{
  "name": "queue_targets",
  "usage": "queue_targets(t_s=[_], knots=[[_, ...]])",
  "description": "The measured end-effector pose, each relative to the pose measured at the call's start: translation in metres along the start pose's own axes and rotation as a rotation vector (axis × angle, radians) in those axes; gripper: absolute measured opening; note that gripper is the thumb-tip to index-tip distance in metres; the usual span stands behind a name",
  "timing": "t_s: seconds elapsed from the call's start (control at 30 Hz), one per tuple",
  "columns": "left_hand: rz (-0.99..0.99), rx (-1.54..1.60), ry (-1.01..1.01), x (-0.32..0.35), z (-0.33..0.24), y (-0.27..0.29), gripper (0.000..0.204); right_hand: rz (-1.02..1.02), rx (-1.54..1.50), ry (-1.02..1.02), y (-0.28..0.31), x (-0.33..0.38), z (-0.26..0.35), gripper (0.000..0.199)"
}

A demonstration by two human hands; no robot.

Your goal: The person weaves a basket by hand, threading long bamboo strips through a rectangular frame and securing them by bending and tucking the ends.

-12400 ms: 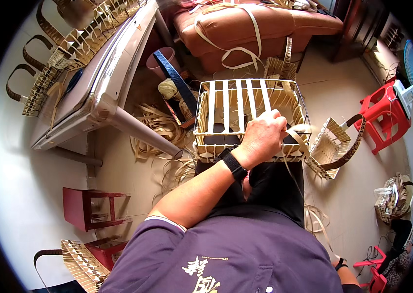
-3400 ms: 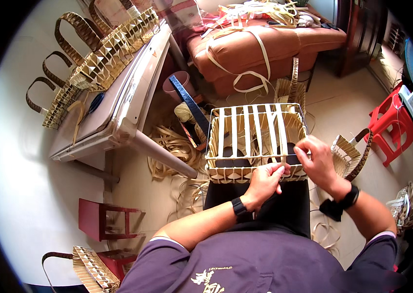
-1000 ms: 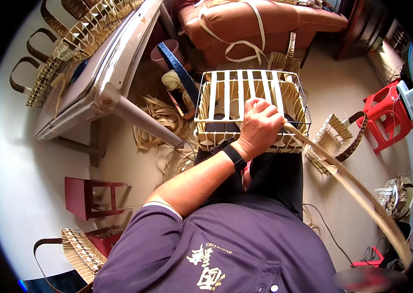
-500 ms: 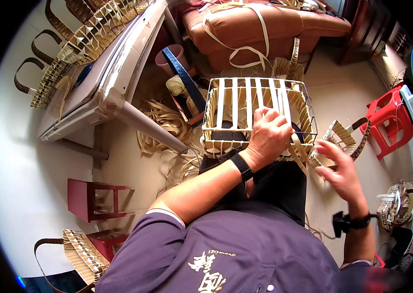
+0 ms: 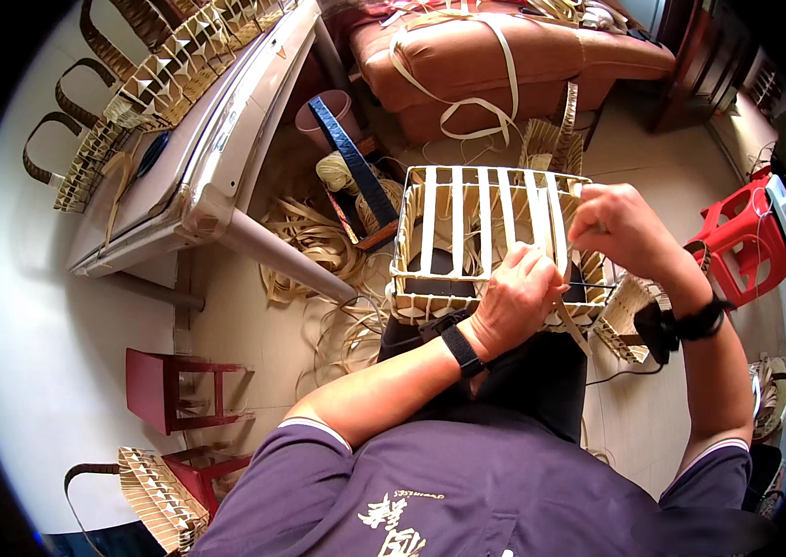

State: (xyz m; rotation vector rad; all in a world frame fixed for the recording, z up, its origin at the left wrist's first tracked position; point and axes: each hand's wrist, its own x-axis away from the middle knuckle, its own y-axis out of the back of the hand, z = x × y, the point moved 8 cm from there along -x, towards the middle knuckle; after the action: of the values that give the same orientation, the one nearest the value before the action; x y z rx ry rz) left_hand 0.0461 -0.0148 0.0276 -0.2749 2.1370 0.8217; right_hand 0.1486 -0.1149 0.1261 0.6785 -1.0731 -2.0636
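Note:
Across my knees lies a half-woven basket (image 5: 430,303), a dark wire frame with cream weaving strips (image 5: 458,221) running across its upper face. My left hand (image 5: 518,295) is closed at the near rim, pinching a strip towards the right end. A loose tan strip end (image 5: 575,330) hangs down beside its fingers. My right hand (image 5: 623,227) is curled closed by the far right corner, its fingertips next to the rightmost strips. What the right fingers pinch is too small to make out.
A grey table (image 5: 216,176) with handled baskets stands at left. Behind it are a pink bin (image 5: 332,116) and heaped strips (image 5: 305,243). The brown sofa (image 5: 467,65) is ahead. A small basket (image 5: 630,316) and red stool (image 5: 741,237) are at right.
My right hand has swung up and left from beside the basket to its far right corner, and its fingers have closed. My left hand has slid slightly right and nearer along the rim.

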Motion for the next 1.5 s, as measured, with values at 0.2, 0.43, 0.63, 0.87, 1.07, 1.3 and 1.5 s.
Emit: queue_targets(t_s=[0.2, 0.43, 0.63, 0.87, 1.07, 1.3, 1.5], knots=[[0.092, 0.073, 0.094, -0.001, -0.001, -0.007, 0.018, 0.207, 0.093, -0.059, -0.043, -0.044, -0.043, 0.015], [0.085, -0.062, -0.140, -0.001, -0.003, -0.015, 0.012, 0.281, 0.167, -0.220, -0.060, -0.057, -0.059, 0.013], [0.146, -0.071, -0.019, 0.008, 0.001, -0.019, 0.013, 0.033, 0.215, -0.284, -0.032, -0.043, -0.073, 0.029], [0.158, -0.098, 0.031, 0.011, 0.007, -0.014, 0.006, -0.601, -0.207, -0.189, -0.036, 0.082, -0.031, 0.007], [0.209, -0.138, 0.048, 0.011, 0.010, -0.018, 0.008, -0.449, -1.057, -0.564, -0.111, 0.121, -0.054, 0.020], [0.140, -0.218, 0.034, 0.005, 0.009, -0.011, 0.006, -0.495, -1.419, -0.751, -0.139, 0.129, -0.073, 0.041], [0.150, -0.232, 0.033, 0.007, 0.017, -0.012, 0.005, -0.124, -2.092, -0.540, -0.151, 0.083, -0.068, 0.065]])
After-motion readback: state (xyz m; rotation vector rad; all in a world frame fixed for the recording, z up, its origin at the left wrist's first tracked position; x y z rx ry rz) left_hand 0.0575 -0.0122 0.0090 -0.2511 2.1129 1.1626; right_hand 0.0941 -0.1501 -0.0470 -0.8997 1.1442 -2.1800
